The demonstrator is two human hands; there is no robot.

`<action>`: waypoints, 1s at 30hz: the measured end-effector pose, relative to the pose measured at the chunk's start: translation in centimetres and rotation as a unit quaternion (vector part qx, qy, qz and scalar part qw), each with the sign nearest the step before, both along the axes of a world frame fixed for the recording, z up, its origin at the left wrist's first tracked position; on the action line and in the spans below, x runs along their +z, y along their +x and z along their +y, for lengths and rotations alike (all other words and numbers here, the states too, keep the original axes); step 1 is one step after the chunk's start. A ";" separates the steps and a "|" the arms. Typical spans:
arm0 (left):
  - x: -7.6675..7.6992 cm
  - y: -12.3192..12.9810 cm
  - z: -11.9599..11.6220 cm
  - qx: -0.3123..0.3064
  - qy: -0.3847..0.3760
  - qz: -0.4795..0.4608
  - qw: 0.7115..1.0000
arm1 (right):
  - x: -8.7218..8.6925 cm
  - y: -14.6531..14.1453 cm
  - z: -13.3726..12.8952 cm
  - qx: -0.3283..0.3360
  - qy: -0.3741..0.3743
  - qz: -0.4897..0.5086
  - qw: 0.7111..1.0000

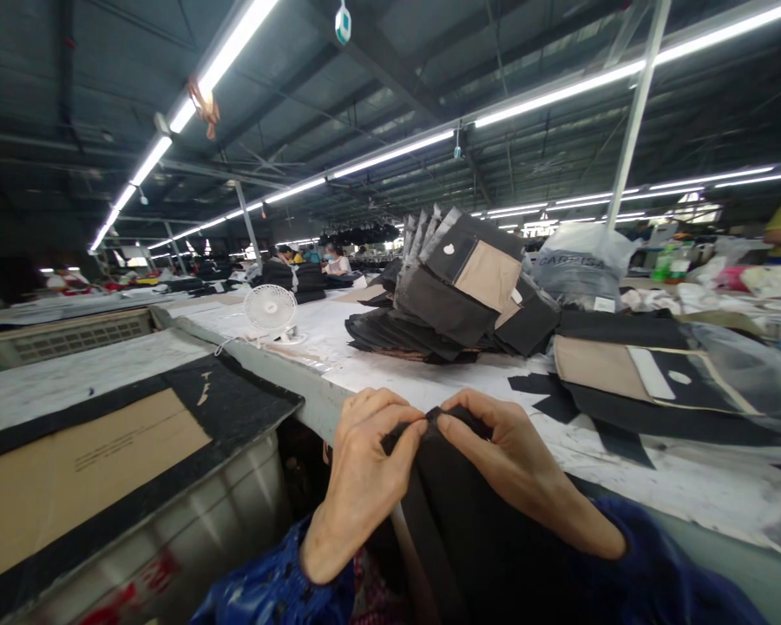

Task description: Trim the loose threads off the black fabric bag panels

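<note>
Both of my hands pinch the top edge of a dark fabric piece [475,512] that hangs down in front of me, over the near side of the table. My left hand [370,469] has thumb and forefinger pressed together at the edge. Just beside it, my right hand [504,456] pinches the same edge, its thumb and forefinger nearly touching my left fingertips. The lower part of the fabric runs into shadow between my forearms. Beyond my hands, a stack of black fabric pieces [456,286] with beige panels leans on the table.
A small white fan [270,310] stands on the white table [338,373]. Black and beige pieces [651,373] lie at right, by a plastic bag [582,260]. At left, cardboard [91,469] lies on a large pale bin [234,512]. People sit far back.
</note>
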State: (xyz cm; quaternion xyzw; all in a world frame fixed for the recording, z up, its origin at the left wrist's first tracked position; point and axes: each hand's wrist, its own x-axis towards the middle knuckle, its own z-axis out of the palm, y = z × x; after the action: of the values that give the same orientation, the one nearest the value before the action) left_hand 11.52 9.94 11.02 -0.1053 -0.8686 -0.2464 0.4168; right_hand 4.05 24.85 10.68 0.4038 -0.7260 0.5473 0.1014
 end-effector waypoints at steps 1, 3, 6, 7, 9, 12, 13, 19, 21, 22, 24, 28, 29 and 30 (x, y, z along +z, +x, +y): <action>0.0 0.0 0.2 0.002 -0.006 0.000 1.000 | -0.1 0.0 0.0 -0.002 0.001 0.011 1.000; 0.2 0.0 0.4 0.008 -0.023 0.004 1.000 | -0.1 0.1 0.0 -0.002 0.003 0.030 1.000; 0.4 0.0 0.7 0.020 -0.046 0.031 0.998 | -0.1 0.2 0.1 0.001 0.004 0.052 0.999; 0.4 0.0 0.8 0.022 -0.048 0.040 0.998 | 0.0 0.2 0.2 0.004 0.004 0.055 0.998; 0.2 -0.1 0.9 0.022 -0.043 0.051 0.998 | 0.0 0.3 0.4 0.010 0.004 0.047 0.999; -0.2 -0.2 0.8 0.021 -0.013 0.046 0.999 | -0.1 0.3 0.7 0.035 0.004 0.001 0.999; -0.3 -0.2 0.7 0.018 0.002 0.038 0.999 | -0.1 0.2 0.8 0.047 0.003 -0.021 0.999; 0.5 0.2 -0.1 -0.068 0.110 -0.128 0.983 | -0.2 0.0 1.0 0.113 -0.007 -0.157 0.981; 0.8 0.5 -0.2 -0.094 0.127 -0.147 0.976 | 0.0 0.1 1.0 0.105 -0.007 -0.158 0.982; 0.9 0.6 -0.2 -0.102 0.130 -0.144 0.976 | 0.1 0.1 1.0 0.101 -0.006 -0.152 0.983; 1.0 0.9 -0.2 -0.117 0.138 -0.145 0.973 | 0.3 0.1 1.1 0.094 -0.001 -0.132 0.987; 0.1 0.9 -0.3 -0.084 0.174 -0.109 0.975 | 0.4 -0.1 1.1 0.040 -0.005 -0.057 0.998; -0.2 0.8 -0.2 -0.055 0.184 -0.084 0.978 | 0.4 -0.2 1.1 0.017 -0.008 -0.035 0.999; -0.5 0.7 -0.2 -0.032 0.192 -0.072 0.978 | 0.5 -0.2 1.0 -0.004 -0.012 -0.017 1.000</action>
State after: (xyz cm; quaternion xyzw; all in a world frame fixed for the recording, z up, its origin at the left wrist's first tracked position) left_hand 12.18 9.77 10.50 -0.0332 -0.8289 -0.4288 0.3578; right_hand 3.82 25.87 11.15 0.3903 -0.7225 0.5624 0.0967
